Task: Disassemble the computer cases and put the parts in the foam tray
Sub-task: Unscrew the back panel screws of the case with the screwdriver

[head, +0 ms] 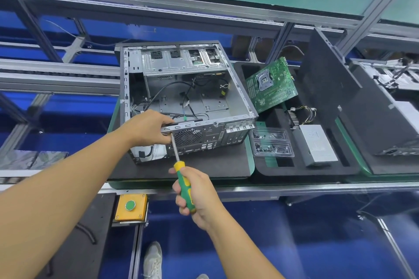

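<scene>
While left hand (147, 129) grips rear edge of an open grey metal computer case (210, 97), right hand (201, 197) clenched round green-and-yellow-handled screwdriver (179, 167), tip seemingly touching the rear panel.

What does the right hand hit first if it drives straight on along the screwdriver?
The computer case: the screwdriver that the right hand grips points at its rear, just left of the fan grille, tip seemingly touching. The left hand grips the case edge beside that spot; depth unclear.

Head view, steeply down, close
</scene>
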Tool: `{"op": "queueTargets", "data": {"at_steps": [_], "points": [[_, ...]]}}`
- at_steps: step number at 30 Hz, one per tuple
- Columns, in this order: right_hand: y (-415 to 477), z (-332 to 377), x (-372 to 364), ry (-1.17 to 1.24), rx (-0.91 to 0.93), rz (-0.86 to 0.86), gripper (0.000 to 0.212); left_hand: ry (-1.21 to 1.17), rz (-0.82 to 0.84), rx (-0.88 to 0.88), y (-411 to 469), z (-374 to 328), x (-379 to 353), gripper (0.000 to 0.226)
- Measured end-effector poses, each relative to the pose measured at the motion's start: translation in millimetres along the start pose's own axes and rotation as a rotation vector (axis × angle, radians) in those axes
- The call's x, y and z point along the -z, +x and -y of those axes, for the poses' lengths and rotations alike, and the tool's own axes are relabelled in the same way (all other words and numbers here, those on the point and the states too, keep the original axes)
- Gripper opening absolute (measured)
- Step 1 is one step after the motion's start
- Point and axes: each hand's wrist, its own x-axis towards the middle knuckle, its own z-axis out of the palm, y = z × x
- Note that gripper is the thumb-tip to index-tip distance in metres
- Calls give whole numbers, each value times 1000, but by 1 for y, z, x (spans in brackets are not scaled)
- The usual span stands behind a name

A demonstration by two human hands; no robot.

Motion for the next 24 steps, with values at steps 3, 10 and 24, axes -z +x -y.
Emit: {"op": "queueTargets", "data": {"at_steps": [3,10,24], "points": [[2,-3,-4,-118,58,-102,24,-7,-5,6,0,0,0,19],[2,8,-8,488,-211,203,36,-16,-26,18,2,4,-5,8],[7,28,-11,-19,-241,66,29,-37,-29,39,0,2,-4,27]]}}
